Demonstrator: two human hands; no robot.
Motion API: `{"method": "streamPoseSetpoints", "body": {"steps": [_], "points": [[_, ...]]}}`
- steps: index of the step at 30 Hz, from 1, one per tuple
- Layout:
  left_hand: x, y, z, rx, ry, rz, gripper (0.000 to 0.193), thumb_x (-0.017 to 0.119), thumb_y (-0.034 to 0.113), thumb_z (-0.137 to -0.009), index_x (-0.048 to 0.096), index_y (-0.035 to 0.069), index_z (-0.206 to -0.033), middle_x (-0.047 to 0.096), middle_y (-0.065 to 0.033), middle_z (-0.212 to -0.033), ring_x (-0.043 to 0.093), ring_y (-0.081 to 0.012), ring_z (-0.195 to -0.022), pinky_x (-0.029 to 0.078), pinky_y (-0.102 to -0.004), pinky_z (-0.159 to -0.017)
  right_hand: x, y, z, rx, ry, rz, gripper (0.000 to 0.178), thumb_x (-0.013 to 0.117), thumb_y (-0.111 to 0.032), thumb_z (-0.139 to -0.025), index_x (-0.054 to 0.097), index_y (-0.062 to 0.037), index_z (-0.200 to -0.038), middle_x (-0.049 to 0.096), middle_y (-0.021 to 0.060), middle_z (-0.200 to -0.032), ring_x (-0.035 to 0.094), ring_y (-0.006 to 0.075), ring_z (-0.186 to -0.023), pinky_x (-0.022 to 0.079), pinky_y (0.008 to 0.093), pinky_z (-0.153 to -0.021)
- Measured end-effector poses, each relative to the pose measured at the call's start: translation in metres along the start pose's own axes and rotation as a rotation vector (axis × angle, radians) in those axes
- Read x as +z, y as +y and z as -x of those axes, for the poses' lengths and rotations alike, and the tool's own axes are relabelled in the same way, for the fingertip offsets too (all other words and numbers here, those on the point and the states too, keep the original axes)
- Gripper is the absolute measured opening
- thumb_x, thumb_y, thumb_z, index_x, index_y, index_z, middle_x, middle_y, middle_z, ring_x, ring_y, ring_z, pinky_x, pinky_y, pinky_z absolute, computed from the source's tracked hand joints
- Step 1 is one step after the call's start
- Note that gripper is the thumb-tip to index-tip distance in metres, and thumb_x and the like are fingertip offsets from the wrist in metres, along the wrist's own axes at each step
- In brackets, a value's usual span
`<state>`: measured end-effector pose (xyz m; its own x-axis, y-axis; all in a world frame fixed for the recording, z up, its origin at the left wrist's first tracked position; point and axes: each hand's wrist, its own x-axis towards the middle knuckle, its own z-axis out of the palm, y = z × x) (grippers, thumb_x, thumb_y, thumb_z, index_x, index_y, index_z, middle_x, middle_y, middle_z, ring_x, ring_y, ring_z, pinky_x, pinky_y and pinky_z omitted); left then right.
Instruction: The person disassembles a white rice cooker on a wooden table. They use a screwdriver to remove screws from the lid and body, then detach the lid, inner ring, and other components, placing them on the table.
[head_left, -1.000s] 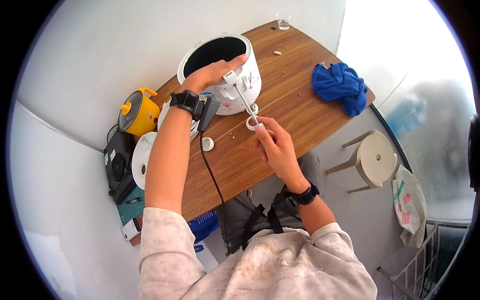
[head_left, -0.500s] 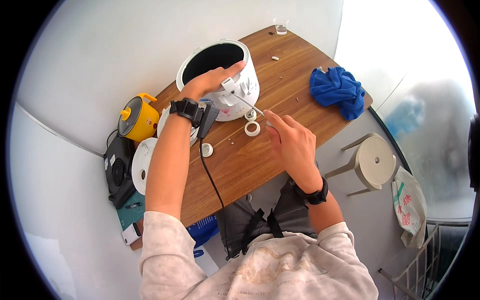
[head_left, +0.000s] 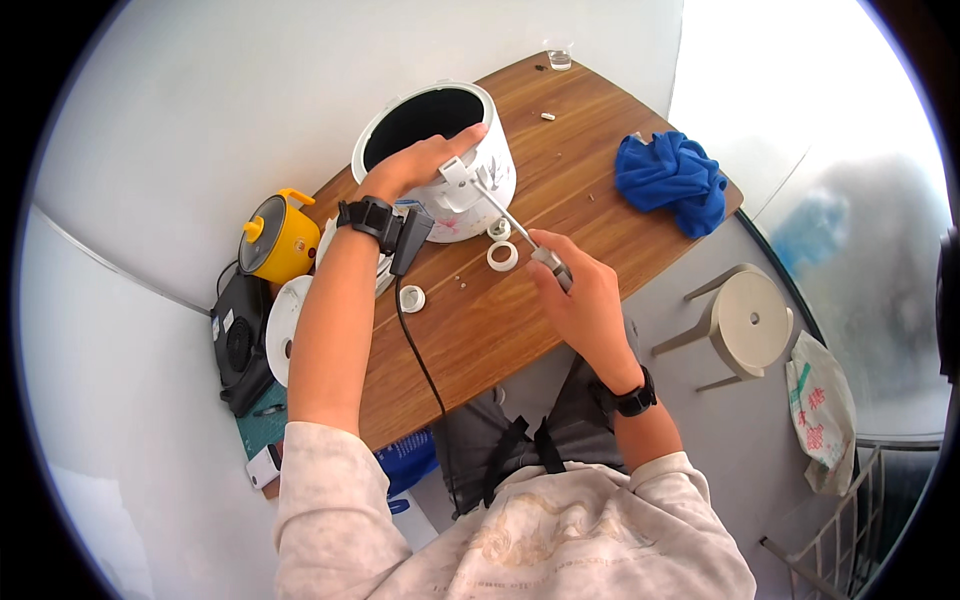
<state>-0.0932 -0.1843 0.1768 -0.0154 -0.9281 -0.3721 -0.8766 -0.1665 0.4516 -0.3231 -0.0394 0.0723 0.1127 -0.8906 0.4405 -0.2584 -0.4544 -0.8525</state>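
Here the white rice cooker body (head_left: 440, 160) stands lidless on the wooden table (head_left: 560, 200), dark inner cavity facing up; the left hand (head_left: 420, 165) lies over its near rim and front wall, fingers spread and pressed on the casing — a flat bracing hold, not a clenched one; a black watch sits on that wrist. The right hand (head_left: 580, 300) is closed around the handle of a screwdriver (head_left: 520, 235); the shaft runs up and left from the fist to a small white bracket (head_left: 455, 185) on the cooker's front, tip at or touching it — actual contact cannot be told.

On the table just below the shaft: two small white rings (head_left: 501, 255), one close behind the other; a third white ring (head_left: 412, 298) lies further left, beside the black power cord (head_left: 420, 350) that trails off the table's near edge; a few tiny specks, perhaps screws, lie between them, too small to tell.

Elsewhere: a crumpled blue cloth (head_left: 672, 180) at the right end of the table, well apart from the hands; a small clear glass (head_left: 559, 55) at the far edge; a yellow pot with lid (head_left: 280, 238) at the left end; a black appliance (head_left: 240, 350) just below it; a round beige stool (head_left: 750, 325) on the floor to the right.
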Motion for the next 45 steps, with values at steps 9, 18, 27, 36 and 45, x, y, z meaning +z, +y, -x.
{"method": "streamPoseSetpoints", "body": {"steps": [9, 18, 27, 36, 45], "points": [[0.007, -0.003, 0.003, 0.11, 0.138, -0.006, 0.098, 0.031, 0.085, -0.089, 0.072, 0.0, -0.118, 0.071, -0.0208, -0.116, 0.061, -0.0362, -0.115, 0.041, -0.0472, -0.103, 0.012, -0.005, 0.008, 0.597, -0.319, -0.851, 0.032, 0.05, -0.036, -0.108, 0.059, -0.0111, -0.125, 0.06, 0.0004, -0.07, 0.048, 0.0053, -0.052, 0.034, 0.0218, -0.047], [0.006, -0.008, -0.004, 0.085, 0.106, 0.02, 0.099, 0.034, 0.085, -0.088, 0.072, 0.0, -0.119, 0.07, -0.0227, -0.118, 0.06, -0.0379, -0.115, 0.04, -0.0483, -0.103, 0.022, -0.007, 0.006, 0.61, -0.314, -0.894, 0.032, 0.047, -0.036, -0.108, 0.059, -0.0119, -0.125, 0.06, 0.0015, -0.07, 0.047, 0.0053, -0.05, 0.031, 0.0217, -0.046], [0.006, -0.016, -0.014, 0.07, 0.102, 0.032, 0.101, 0.034, 0.088, -0.085, 0.073, 0.001, -0.118, 0.069, -0.0232, -0.119, 0.059, -0.0382, -0.119, 0.039, -0.0509, -0.104, 0.03, -0.005, 0.009, 0.593, -0.315, -0.987, 0.032, 0.045, -0.035, -0.109, 0.058, -0.0095, -0.124, 0.06, 0.0034, -0.07, 0.047, 0.0061, -0.049, 0.032, 0.0217, -0.046], [0.005, -0.006, -0.003, 0.048, 0.09, 0.054, 0.098, 0.039, 0.087, -0.085, 0.07, 0.002, -0.123, 0.065, -0.0207, -0.126, 0.055, -0.0353, -0.121, 0.036, -0.0481, -0.107, 0.032, -0.005, 0.009, 0.615, -0.314, -1.075, 0.031, 0.045, -0.035, -0.109, 0.058, -0.0101, -0.122, 0.06, 0.0041, -0.069, 0.048, 0.0076, -0.048, 0.032, 0.0221, -0.044], [0.0, -0.004, -0.003, 0.0, 0.011, 0.047, 0.098, 0.044, 0.085, -0.085, 0.062, 0.005, -0.139, 0.055, -0.0188, -0.145, 0.046, -0.0335, -0.136, 0.028, -0.0467, -0.116, 0.033, -0.004, 0.006, 0.585, -0.316, -1.03, 0.028, 0.049, -0.031, -0.108, 0.058, -0.0078, -0.122, 0.06, 0.0033, -0.067, 0.05, 0.0084, -0.048, 0.034, 0.0233, -0.043]]}}
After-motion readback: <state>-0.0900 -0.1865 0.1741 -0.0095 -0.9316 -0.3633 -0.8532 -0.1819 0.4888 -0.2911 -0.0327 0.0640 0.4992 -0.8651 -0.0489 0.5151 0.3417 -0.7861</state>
